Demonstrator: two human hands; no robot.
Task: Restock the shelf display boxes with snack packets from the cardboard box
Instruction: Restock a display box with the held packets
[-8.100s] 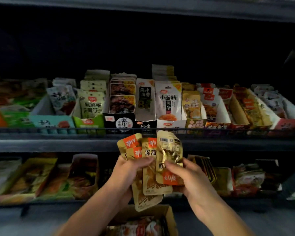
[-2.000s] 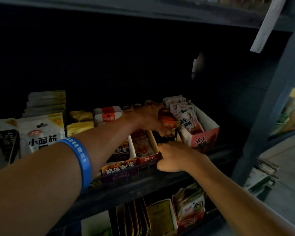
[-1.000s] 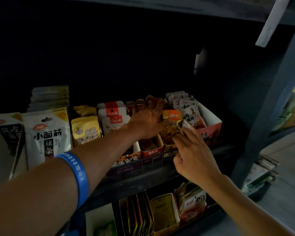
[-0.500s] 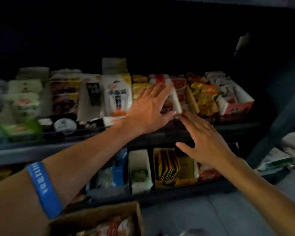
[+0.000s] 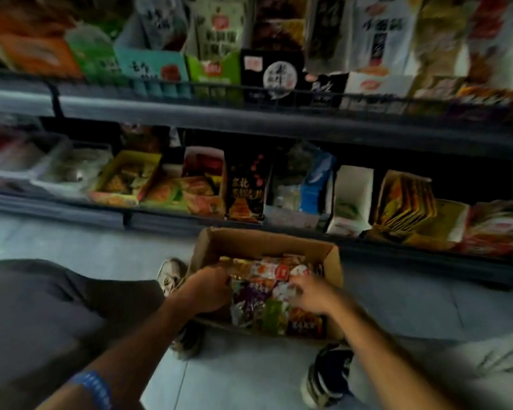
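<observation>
Nearest the camera, a blue wristband [image 5: 93, 387] circled the left forearm. Both hands were down in the open brown cardboard box [image 5: 267, 242] on the floor: the left hand [image 5: 205, 290] curled at the heap of mixed colourful snack packets [image 5: 259, 303], the right hand [image 5: 311, 294] bent-fingered over them; blur hid whether either gripped any. Beyond stood the printed cardboard shelf display boxes [image 5: 350, 199].
</observation>
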